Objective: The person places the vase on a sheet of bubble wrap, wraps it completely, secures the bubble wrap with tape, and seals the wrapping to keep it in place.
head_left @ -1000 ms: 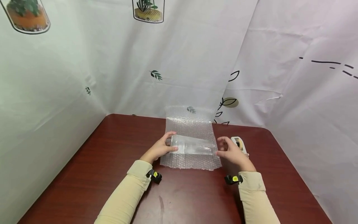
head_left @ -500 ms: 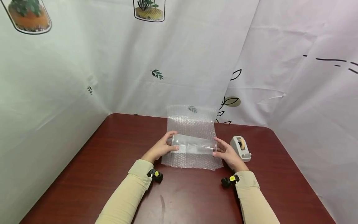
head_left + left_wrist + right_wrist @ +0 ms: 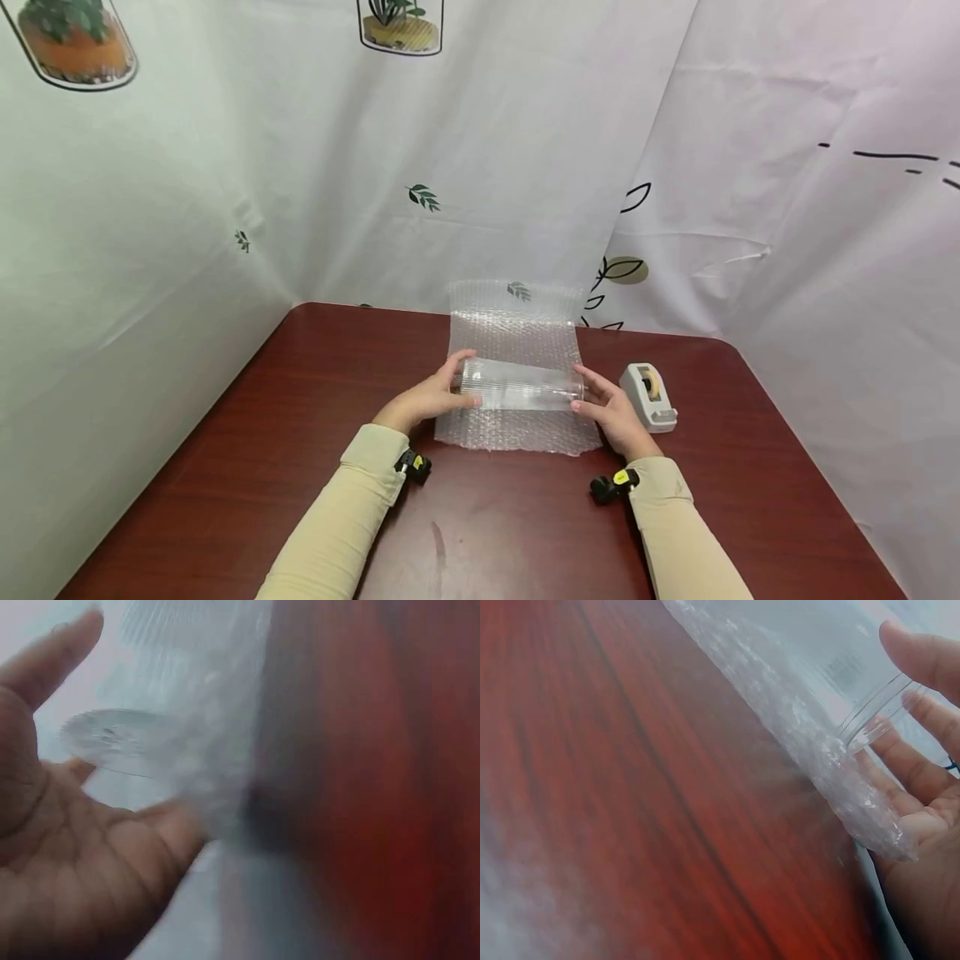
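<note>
A tall, clear ribbed vessel (image 3: 517,385) lies on its side across a sheet of bubble wrap (image 3: 517,431); I cannot tell whether it is a drinking glass or a vase. My left hand (image 3: 429,396) holds its wider left end between thumb and fingers. Around its narrower right end, my right hand (image 3: 617,414) has thumb and fingers spread to both sides. The right wrist view shows a ringed end (image 3: 874,720) close to the fingertips. A round end (image 3: 120,739) appears beside the left palm, partly blurred.
A white tape dispenser (image 3: 649,398) with yellowish tape stands right of the right hand. The bubble wrap's far end rises against the white printed curtain (image 3: 525,150) at the back of the dark red wooden table (image 3: 360,358).
My right hand has moved left onto the vessel's right end, uncovering the tape dispenser. The left hand and the vessel have stayed nearly in place.
</note>
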A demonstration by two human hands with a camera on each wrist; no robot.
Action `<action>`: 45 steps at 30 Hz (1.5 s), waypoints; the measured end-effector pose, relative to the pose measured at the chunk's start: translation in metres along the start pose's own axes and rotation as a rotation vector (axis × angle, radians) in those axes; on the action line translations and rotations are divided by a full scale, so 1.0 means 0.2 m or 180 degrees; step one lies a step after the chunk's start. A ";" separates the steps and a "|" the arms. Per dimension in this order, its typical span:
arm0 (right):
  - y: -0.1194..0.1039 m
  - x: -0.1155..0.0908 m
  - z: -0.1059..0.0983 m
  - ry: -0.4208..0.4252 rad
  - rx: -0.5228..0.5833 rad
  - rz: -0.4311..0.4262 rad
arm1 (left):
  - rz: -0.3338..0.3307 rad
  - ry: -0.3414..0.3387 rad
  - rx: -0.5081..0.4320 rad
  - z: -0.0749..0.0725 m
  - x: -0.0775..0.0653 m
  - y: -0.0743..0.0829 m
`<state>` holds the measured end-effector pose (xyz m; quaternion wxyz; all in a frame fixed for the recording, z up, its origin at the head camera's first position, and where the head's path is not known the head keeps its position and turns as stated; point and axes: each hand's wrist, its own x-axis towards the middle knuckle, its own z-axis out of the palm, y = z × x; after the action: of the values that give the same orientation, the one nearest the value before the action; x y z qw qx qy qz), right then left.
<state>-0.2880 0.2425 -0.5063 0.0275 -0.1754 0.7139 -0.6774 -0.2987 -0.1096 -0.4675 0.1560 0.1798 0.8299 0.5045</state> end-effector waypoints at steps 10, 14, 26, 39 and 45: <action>0.00 0.01 -0.01 0.0052 0.0015 0.0004 | -0.0711 0.0591 0.2970 0.13 -0.23 0.41; 0.01 0.01 -0.01 0.0061 0.0007 -0.0024 | -0.0369 0.0378 0.3404 0.26 -0.23 0.44; -0.01 0.02 0.00 0.0053 0.0038 0.0007 | -0.0018 0.0316 0.3780 0.36 -0.18 0.35; 0.00 0.01 -0.01 0.0077 0.0020 0.0047 | -0.0082 0.0684 0.3946 0.39 -0.16 0.30; 0.01 0.00 -0.01 0.0072 -0.0012 0.0079 | -0.0113 0.0687 0.4155 0.43 -0.16 0.29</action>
<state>-0.2900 0.2448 -0.5079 0.0276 -0.1590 0.7175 -0.6776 -0.2240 -0.0318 -0.4513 -0.0608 0.1721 0.9791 -0.0896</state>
